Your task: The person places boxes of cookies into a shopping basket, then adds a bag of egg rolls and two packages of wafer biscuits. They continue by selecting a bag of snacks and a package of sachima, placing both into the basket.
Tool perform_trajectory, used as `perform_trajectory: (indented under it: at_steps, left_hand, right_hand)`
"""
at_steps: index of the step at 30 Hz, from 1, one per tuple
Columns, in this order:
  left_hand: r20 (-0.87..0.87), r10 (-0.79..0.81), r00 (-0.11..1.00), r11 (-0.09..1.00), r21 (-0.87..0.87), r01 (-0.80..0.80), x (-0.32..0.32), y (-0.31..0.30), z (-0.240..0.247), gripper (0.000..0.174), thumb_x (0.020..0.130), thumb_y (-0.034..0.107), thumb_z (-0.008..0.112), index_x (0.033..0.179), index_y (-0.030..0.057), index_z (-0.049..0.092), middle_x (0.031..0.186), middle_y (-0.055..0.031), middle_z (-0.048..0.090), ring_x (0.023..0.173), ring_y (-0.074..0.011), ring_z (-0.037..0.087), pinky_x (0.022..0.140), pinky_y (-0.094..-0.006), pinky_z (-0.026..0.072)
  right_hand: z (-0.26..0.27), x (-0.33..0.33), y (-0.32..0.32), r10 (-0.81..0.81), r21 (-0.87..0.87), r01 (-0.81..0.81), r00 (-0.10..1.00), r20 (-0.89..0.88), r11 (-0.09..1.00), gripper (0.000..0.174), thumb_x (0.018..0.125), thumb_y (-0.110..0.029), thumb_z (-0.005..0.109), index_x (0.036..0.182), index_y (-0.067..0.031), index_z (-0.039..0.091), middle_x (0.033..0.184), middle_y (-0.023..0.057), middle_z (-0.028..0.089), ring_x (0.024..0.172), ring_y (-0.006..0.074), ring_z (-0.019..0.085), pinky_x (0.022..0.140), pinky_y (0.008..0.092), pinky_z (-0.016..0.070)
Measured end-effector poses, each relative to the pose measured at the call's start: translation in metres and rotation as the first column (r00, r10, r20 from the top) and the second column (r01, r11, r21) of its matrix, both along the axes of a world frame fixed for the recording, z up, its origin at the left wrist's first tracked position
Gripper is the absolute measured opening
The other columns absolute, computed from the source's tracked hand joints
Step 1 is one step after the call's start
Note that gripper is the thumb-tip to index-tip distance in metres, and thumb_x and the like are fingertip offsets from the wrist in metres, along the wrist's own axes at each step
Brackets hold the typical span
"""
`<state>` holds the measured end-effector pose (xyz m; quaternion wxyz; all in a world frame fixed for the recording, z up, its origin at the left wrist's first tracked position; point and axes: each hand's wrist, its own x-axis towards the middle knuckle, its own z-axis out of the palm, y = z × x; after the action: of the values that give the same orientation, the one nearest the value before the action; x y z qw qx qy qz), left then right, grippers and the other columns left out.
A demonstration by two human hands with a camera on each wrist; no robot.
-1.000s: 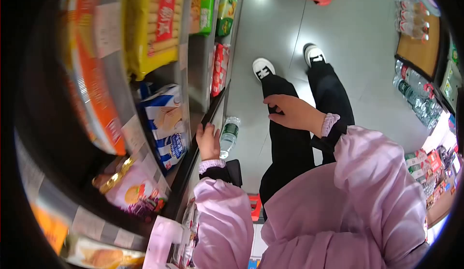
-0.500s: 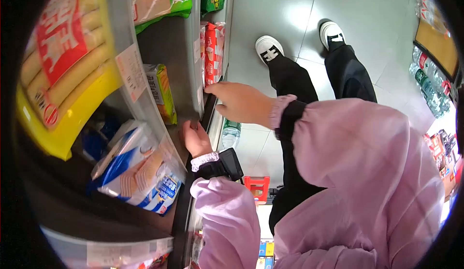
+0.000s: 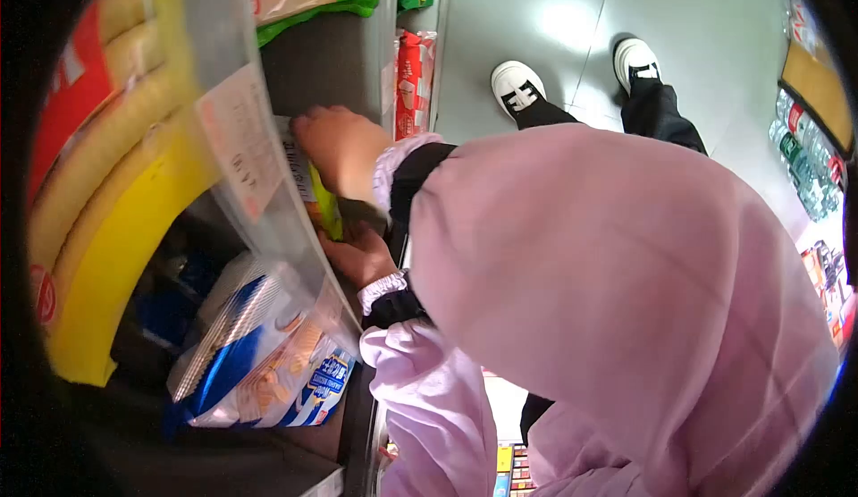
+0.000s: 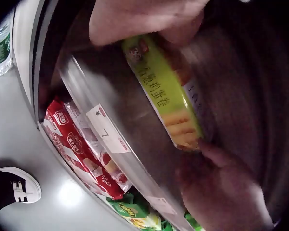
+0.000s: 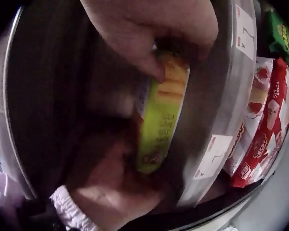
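On a shelf, a yellow-green packet of egg rolls [image 4: 166,94] lies between both hands, a picture of rolls at one end. My right hand [image 3: 344,153] reaches across and grips the picture end, thumb on one side and fingers on the other, as the right wrist view shows [image 5: 159,29]. At the other end my left hand [image 3: 359,256] holds the packet, with the thumb and a finger around it in the left wrist view [image 4: 144,21]. The packet's far side is hidden.
A clear shelf lip with price labels [image 3: 241,139] runs in front of the hands. Blue-and-white wafer packets [image 3: 268,354] and a large yellow pack [image 3: 152,202] are nearby on the shelves. Red biscuit packets [image 4: 82,149] are beyond a divider. Bottles [image 3: 800,157] stand across the aisle.
My right hand has come from over the legs to the shelf and taken hold of the packet. My left hand has moved from the shelf edge inward to the packet.
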<state>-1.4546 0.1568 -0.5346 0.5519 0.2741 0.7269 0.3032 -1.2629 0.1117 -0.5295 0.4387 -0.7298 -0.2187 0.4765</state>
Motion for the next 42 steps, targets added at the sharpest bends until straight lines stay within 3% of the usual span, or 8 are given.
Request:
perform_trajectory:
  at_steps: [1,4,11,16,23,26,31,42]
  left_hand:
    - [-0.134,-0.103,0.986,0.984,0.130,0.121,0.001,-0.014,-0.004,0.048,0.085,0.033,0.051,0.126,0.0096,0.039,0.130,-0.0091,0.040,0.118,-0.0248,0.037,0.100,-0.0376,0.0273]
    - [-0.030,0.112,0.993,0.994,0.000,-0.112,-0.002,-0.007,0.003,0.049,0.086,0.033,0.051,0.127,0.0093,0.037,0.129,-0.0099,0.041,0.118,-0.0294,0.037,0.101,-0.0380,0.0284]
    - [0.161,-0.054,0.986,0.997,-0.054,0.063,0.029,-0.079,0.071,0.026,0.087,0.019,0.049,0.105,0.0011,0.052,0.103,-0.0119,0.057,0.093,-0.0218,0.054,0.082,-0.0336,0.0450]
    - [0.097,-0.108,0.989,0.992,-0.060,0.114,0.047,-0.160,0.127,0.018,0.087,0.017,0.052,0.099,0.0046,0.046,0.100,-0.0093,0.053,0.088,-0.0196,0.050,0.079,-0.0322,0.0442]
    - [0.198,-0.256,0.946,0.923,-0.241,0.300,0.061,-0.255,0.197,0.016,0.086,0.010,0.056,0.082,0.0082,0.040,0.089,-0.0070,0.054,0.077,-0.0148,0.055,0.074,-0.0316,0.0483]
    - [0.194,-0.340,0.920,0.909,-0.184,0.375,0.093,-0.282,0.234,0.019,0.085,0.009,0.057,0.095,0.0028,0.042,0.092,-0.0081,0.054,0.080,-0.0147,0.056,0.071,-0.0277,0.0502]
    - [0.281,-0.442,0.852,0.886,-0.010,0.463,0.155,-0.311,0.305,0.036,0.085,0.005,0.055,0.117,-0.0010,0.038,0.107,-0.0099,0.055,0.093,-0.0171,0.057,0.077,-0.0269,0.0484]
    - [0.407,-0.691,0.598,0.713,0.247,0.656,0.223,-0.333,0.412,0.025,0.085,0.007,0.056,0.107,-0.0013,0.047,0.101,-0.0101,0.055,0.092,-0.0158,0.057,0.078,-0.0271,0.0487]
  right_hand:
    - [-0.007,-0.002,-0.001,-0.027,0.081,0.020,0.996,0.083,0.997,0.029,0.068,-0.008,0.058,0.096,-0.0019,0.055,0.102,0.0167,0.054,0.098,0.0351,0.052,0.082,0.0399,0.0446]
    - [0.004,0.000,-0.020,-0.174,0.219,0.146,0.979,0.110,0.965,0.035,0.062,-0.005,0.064,0.095,-0.0006,0.052,0.096,0.0186,0.053,0.093,0.0374,0.052,0.079,0.0423,0.0440]
    - [0.049,0.021,-0.099,-0.233,0.312,0.241,0.970,-0.063,0.919,0.029,0.071,-0.004,0.063,0.095,-0.0018,0.047,0.095,0.0164,0.047,0.088,0.0354,0.052,0.076,0.0383,0.0435]
    - [0.102,0.051,-0.195,-0.053,0.160,0.057,0.998,-0.033,0.985,0.036,0.072,-0.016,0.068,0.099,-0.0014,0.049,0.089,0.0136,0.054,0.080,0.0285,0.056,0.071,0.0331,0.0448]
    - [0.166,0.074,-0.335,-0.294,-0.079,0.284,0.937,-0.189,0.956,0.026,0.077,-0.018,0.067,0.082,-0.0003,0.048,0.069,0.0091,0.053,0.061,0.0165,0.051,0.057,0.0282,0.0426]
    - [0.196,0.094,-0.381,-0.362,-0.050,0.364,0.886,-0.290,0.930,0.024,0.076,-0.013,0.068,0.079,-0.0015,0.048,0.074,0.0033,0.054,0.064,0.0074,0.047,0.056,0.0236,0.0405]
    - [0.285,0.141,-0.421,-0.358,0.145,0.442,0.847,-0.392,0.885,0.019,0.078,-0.004,0.064,0.087,0.0004,0.048,0.106,0.0146,0.054,0.090,0.0122,0.055,0.078,0.0255,0.0470]
    - [0.406,0.196,-0.481,-0.491,0.487,0.565,0.824,-0.284,0.666,0.019,0.077,0.001,0.063,0.088,-0.0012,0.047,0.107,0.0142,0.056,0.095,0.0153,0.055,0.084,0.0291,0.0454]
